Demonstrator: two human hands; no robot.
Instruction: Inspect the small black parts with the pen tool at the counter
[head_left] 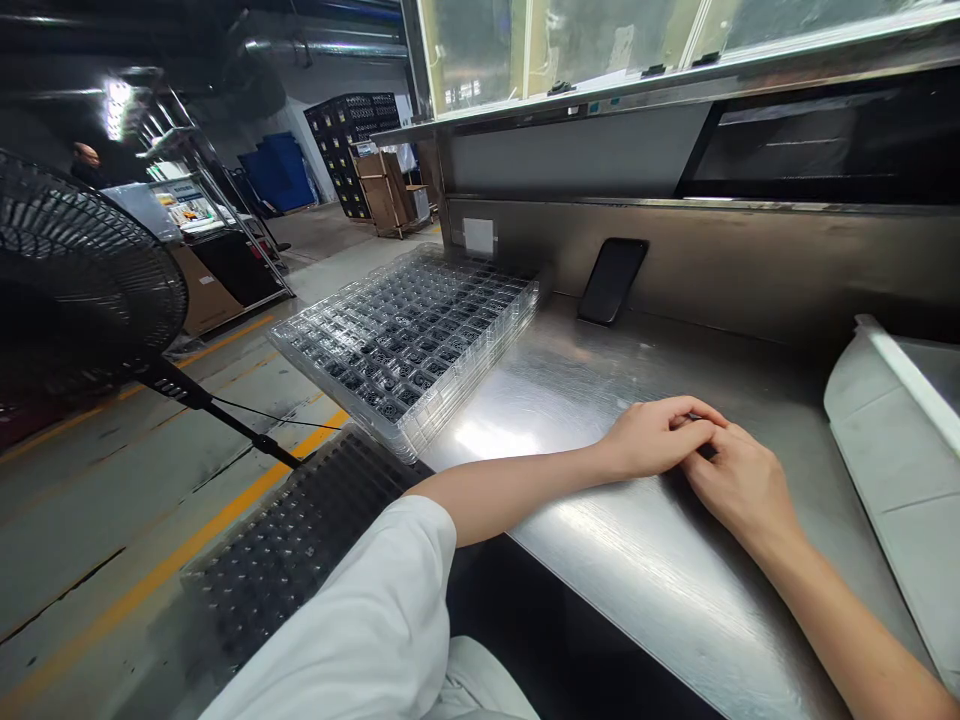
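Note:
My left hand and my right hand rest together on the metal workbench, fingers folded against each other. The left fingers curl over the right ones, and the left thumb lies across the right hand. No object shows in either hand, though some right fingertips are hidden. Behind them a black smartphone leans against the bench's back panel. To the left sits a stack of clear plastic trays with many dark parts in their compartments.
A white plastic bin stands at the right edge. Left of the bench are a black fan and, lower down, another tray of dark parts. A glazed metal shelf overhangs the back. A person is far off at left.

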